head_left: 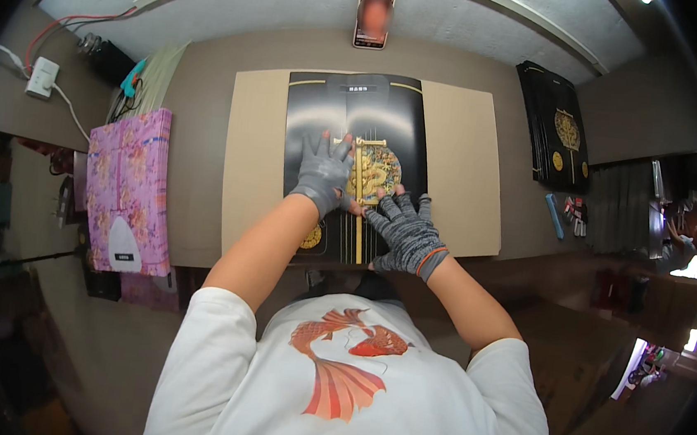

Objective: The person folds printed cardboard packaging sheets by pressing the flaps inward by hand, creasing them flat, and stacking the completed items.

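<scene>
In the head view, the person's left hand (323, 172), in a grey glove with bare fingertips, lies flat with its fingers spread, clasping nothing. They rest on a black printed piece (308, 114), left of its gold emblem (379, 170), pointing toward its far edge. The right hand (407, 232), in a striped grey glove with an orange cuff edge (431, 259), is spread too, its fingers loose over the lower right part of the same piece, tips just below the emblem. The left thumb comes close to the right hand; whether the two touch is hard to tell.

Beneath the black piece, a tan board (461, 178) reaches out on both sides of the fingers, lying on the brown table (196, 154). Beyond the fingertips, near the table's far edge, stands a phone (374, 19) with a lit screen. Well off to the right of the right fingers lies a stack of black printed pieces (539, 122), with a blue tool (554, 216) nearer to them. Well left of the left fingers sits a purple floral stack (129, 169), and farther out, a white power strip (42, 77).
</scene>
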The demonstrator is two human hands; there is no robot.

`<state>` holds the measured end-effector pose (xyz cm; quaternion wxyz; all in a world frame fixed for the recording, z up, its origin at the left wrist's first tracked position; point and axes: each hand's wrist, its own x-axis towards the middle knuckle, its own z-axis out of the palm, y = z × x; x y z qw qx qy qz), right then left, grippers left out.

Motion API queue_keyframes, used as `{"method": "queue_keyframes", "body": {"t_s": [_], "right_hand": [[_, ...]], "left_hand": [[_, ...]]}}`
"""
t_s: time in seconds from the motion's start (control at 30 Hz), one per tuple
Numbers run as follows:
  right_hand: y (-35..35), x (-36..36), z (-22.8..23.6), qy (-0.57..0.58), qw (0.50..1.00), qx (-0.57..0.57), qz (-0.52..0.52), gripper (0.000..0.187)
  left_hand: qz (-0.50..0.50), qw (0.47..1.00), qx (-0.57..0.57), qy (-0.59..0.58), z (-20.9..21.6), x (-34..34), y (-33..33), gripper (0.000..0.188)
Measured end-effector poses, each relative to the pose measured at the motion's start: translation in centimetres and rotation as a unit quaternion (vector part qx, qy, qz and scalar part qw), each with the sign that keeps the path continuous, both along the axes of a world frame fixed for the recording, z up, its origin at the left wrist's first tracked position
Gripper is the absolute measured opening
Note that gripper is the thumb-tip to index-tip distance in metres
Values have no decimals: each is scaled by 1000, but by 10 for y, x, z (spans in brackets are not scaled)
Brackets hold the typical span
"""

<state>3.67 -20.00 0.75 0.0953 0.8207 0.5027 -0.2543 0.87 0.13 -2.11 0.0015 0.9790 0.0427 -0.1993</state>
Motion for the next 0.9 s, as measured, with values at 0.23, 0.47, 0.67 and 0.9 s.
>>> {"method": "queue_keyframes", "body": {"t_s": [0.23, 0.47, 0.67, 0.9], "right_hand": [[41, 24, -94, 113, 906, 395, -104, 98], [64, 109, -90, -66, 950, 298, -63, 97], [113, 213, -84, -184, 948, 229, -126, 91], [139, 309, -98, -195, 924, 255, -205, 83]], "left_hand": [[-36, 996, 82, -26, -23, 3, 4, 130], [-8, 999, -19, -39, -3, 4, 10, 131], [2, 998, -38, -45, -5, 0, 6, 130], [23, 999, -28, 6, -1, 2, -7, 115]]}}
